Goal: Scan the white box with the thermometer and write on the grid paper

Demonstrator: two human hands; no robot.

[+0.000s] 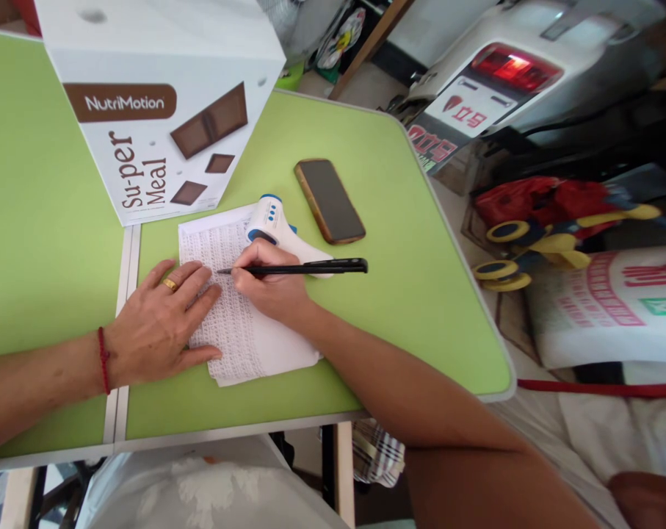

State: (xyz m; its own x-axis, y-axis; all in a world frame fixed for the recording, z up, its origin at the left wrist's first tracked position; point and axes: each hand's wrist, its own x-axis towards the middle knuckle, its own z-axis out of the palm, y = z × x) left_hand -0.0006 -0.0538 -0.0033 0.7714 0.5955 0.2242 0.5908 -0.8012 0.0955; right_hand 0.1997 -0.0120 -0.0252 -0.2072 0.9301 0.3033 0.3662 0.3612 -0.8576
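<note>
My right hand [272,283] is closed around a black pen [333,266], its tip at the sheet of paper [239,323]. Rows of small handwriting cover much of the paper; its lower right part looks blank. My left hand [164,319] lies flat with fingers spread over the paper's left edge, wearing a gold ring and a red bracelet. A white and blue infrared thermometer [267,220] rests across the top of the paper, partly hidden behind my right hand. To the right lies a phone [333,202] in a brown case, screen dark.
A large white box [172,147] marked NutriMotion stands on the green folding table [421,294] behind the paper. A metal seam [120,353] crosses the table at left. Right of the table are a white scooter [487,81], a yellow-wheeled toy [531,257] and a printed sack [613,308].
</note>
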